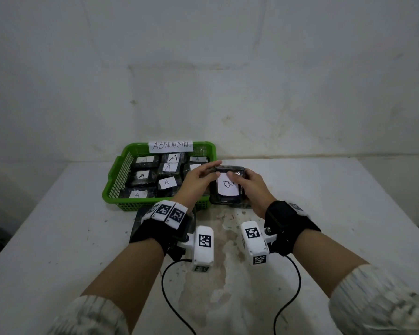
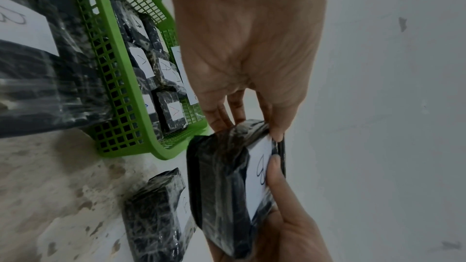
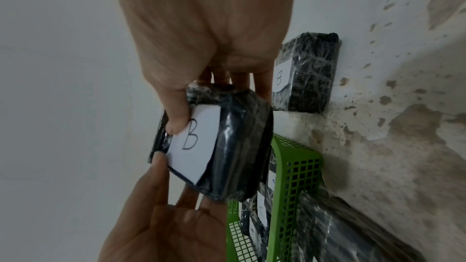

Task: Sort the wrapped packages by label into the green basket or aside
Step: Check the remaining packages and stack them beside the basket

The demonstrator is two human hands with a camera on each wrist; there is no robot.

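Observation:
A black wrapped package with a white "B" label (image 1: 228, 187) is held above the table, just right of the green basket (image 1: 121, 170). My left hand (image 1: 213, 169) pinches its far left edge, thumb on the label side, fingers behind. My right hand (image 1: 238, 177) grips its right side with the thumb on the label. In the left wrist view the left hand (image 2: 252, 127) holds the package (image 2: 221, 176); in the right wrist view the right hand (image 3: 201, 103) holds the package (image 3: 234, 146). The basket carries an "ABNORMAL" sign (image 1: 171, 146) and several packages labelled A (image 1: 167, 182).
A second B package (image 3: 307, 75) lies on the stained white table (image 1: 324, 213) below the held one. A larger wrapped B package (image 2: 37, 57) lies by the basket's near wall, under my left wrist. A white wall stands right behind the basket.

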